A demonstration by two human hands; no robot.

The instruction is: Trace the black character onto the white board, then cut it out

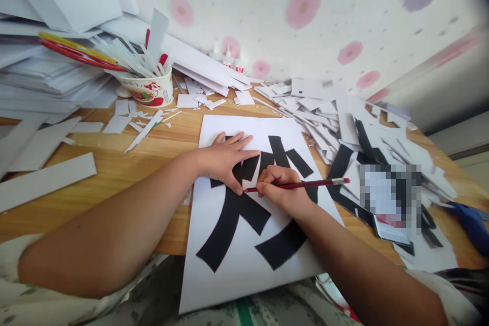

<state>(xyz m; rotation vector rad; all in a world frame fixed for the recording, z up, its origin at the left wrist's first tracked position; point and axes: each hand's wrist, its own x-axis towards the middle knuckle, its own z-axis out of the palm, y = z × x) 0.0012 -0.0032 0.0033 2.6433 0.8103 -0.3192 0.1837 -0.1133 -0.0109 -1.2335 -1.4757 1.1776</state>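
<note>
A large white board (221, 295) lies before me, its near end jutting past the table edge. On it rests a black cut-out character (219, 234) made of broad strokes. My left hand (227, 159) is spread flat over the upper left of the cut-out, pressing it against the board. My right hand (280, 186) grips a dark red pencil (305, 184) with a pinkish eraser end pointing right. The pencil's tip is close to my left thumb, at the edge of a black stroke. Both hands hide parts of the cut-out.
A paper bowl (151, 89) of strips and tools stands at the back left, near stacked white sheets (69, 5). Scraps (317, 104) pile up at the back right. Small bottles (228, 58) stand by the wall; a blue tool (468, 221) lies far right.
</note>
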